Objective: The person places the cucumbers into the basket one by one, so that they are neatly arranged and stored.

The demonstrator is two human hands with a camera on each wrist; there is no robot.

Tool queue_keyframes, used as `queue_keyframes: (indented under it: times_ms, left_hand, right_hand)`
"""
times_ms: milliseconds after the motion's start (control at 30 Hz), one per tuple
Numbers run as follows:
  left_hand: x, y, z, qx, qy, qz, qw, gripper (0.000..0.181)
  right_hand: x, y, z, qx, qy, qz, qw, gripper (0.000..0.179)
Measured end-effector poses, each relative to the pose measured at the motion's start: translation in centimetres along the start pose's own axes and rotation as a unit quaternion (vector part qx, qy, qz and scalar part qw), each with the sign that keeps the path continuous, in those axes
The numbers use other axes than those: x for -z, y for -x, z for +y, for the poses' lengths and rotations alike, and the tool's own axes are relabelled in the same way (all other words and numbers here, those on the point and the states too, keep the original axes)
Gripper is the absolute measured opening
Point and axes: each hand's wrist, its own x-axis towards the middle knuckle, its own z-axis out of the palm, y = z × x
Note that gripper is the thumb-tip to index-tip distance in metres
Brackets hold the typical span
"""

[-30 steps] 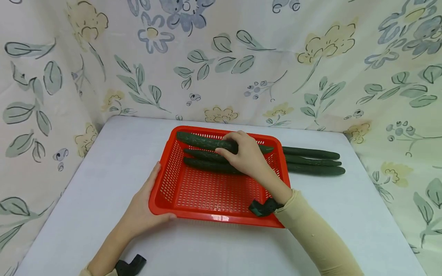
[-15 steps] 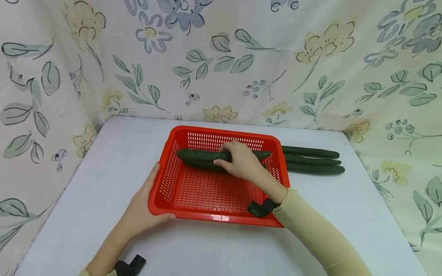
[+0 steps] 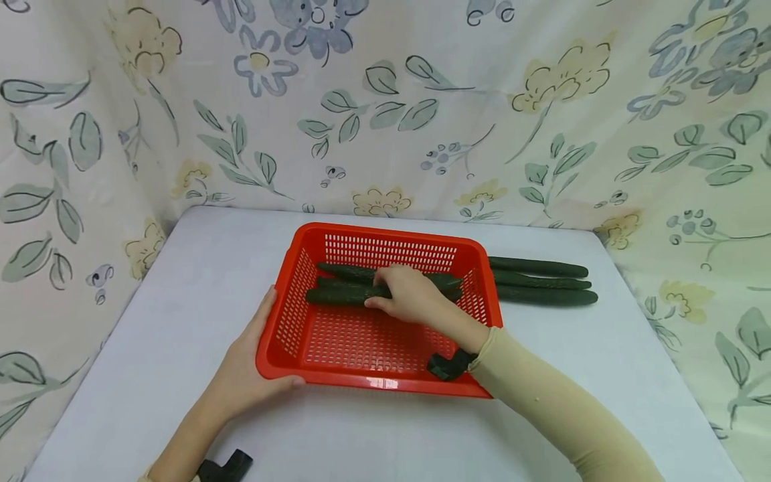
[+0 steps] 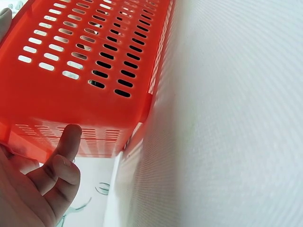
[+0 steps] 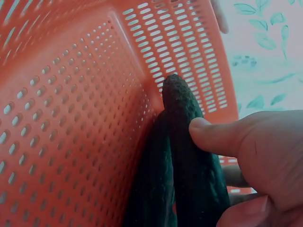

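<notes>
Inside the red perforated plastic basket, my right hand grips a dark green cucumber around its middle, thumb on the near side. In the right wrist view this cucumber lies over another cucumber, its rounded tip close to the basket's end wall. Just behind it in the head view lie more cucumbers, partly covered by my hand. My left hand holds the basket's near left corner, thumb along the front rim and fingers against the left side; the left wrist view shows its bent fingers at the outer wall.
Three more cucumbers lie side by side on the white table, right of the basket, their left ends hidden behind it. A floral cloth hangs behind and around the table.
My right hand has brought the cucumber from the basket's back side forward and down, past the other cucumbers, to their near side. My left hand stays on the corner.
</notes>
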Motion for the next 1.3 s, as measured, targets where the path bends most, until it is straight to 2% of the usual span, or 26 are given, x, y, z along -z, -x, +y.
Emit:
queue_keyframes:
  times_ms: [300,633,1300]
  left_hand:
    - [-0.1,0.0,-0.1,0.007,0.015,-0.003,0.9999,0.137]
    - [-0.1,-0.1,-0.1,0.006,0.017,-0.004,0.9998,0.136]
    - [-0.1,0.1,-0.1,0.008,0.011,-0.003,0.9999,0.137]
  right_hand:
    - [0.0,0.2,-0.1,-0.016,0.031,-0.033,0.9989,0.038]
    - [-0.5,-0.2,0.0,-0.003,0.061,-0.05,0.9969,0.034]
    - [-1.0,-0.4,0.1,0.016,0.066,-0.034,0.9971,0.03]
